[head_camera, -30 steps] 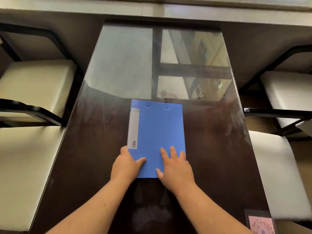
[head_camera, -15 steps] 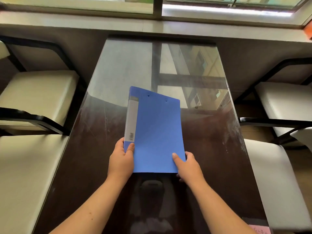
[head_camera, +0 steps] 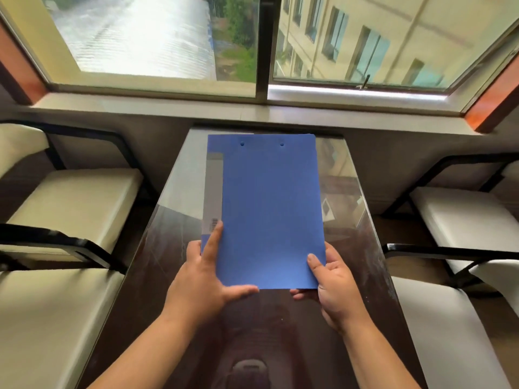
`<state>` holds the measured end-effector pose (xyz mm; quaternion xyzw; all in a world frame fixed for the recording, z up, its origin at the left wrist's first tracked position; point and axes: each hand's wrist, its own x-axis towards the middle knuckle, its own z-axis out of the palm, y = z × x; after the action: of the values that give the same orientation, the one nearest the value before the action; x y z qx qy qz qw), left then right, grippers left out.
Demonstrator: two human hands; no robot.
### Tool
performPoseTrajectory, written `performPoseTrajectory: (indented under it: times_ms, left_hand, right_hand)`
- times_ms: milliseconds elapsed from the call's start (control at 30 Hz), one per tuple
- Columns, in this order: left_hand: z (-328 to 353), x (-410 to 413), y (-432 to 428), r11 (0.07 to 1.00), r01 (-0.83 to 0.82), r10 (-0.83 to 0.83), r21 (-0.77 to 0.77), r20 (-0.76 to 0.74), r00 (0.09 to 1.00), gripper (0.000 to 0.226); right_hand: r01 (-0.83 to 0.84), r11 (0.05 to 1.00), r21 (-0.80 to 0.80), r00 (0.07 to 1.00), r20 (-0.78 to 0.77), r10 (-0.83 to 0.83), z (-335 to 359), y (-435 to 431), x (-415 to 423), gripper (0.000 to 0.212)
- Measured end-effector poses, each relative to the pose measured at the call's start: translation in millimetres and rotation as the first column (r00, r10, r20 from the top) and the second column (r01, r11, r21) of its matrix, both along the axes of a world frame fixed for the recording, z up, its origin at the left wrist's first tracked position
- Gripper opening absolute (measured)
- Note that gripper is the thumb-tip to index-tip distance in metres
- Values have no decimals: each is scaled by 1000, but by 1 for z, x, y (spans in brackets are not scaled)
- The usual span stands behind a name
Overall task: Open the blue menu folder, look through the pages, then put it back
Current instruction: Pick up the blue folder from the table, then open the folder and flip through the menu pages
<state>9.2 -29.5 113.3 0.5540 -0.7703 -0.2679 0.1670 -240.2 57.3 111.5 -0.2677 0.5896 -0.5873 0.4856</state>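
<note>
Both hands have raised the blue menu folder (head_camera: 269,211) off the table (head_camera: 157,248), where it lay flat a second ago. The left hand (head_camera: 200,279) clamps its near left corner, forefinger along the spine label; the right hand (head_camera: 335,282) grips the near right corner. The folder, closed, hangs tilted over the table, with bare glass around it and chairs (head_camera: 70,203) well off to each side.

folder (head_camera: 269,214) above table (head_camera: 365,248), chairs (head_camera: 70,197) beside

Table by a window, with seats on both sides

A dark glossy table (head_camera: 157,262) fills the lower centre; cream-cushioned chairs (head_camera: 70,197) stand at left and right (head_camera: 460,214), and a window (head_camera: 264,46) spans the top.
</note>
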Motion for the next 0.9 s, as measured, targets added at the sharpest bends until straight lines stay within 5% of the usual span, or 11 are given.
performPoseTrajectory:
  times_ms: [267,467,567,733,900]
  left_hand:
    - [24,9,-3,994,85,-79,-74,76,994,145]
    - [19,18,-1,936,163,-147,-311,75,986,135]
    - [18,19,0,922,149,-148,-357,31,989,127]
    - [13,19,3,916,40,-86,-398,-99,991,107]
    - [5,8,10,826,-292,160,-482,-296,942,96]
  right_hand:
    - [-102,995,-20,995,20,102,28,8,-4,30]
    - [-137,990,39,983,126,131,38,15,-16,48]
    - [-189,981,37,978,97,184,45,12,-16,25]
    - [-114,993,-19,989,97,115,42,6,-14,30]
    - [2,1000,-23,982,188,3,36,7,-13,23]
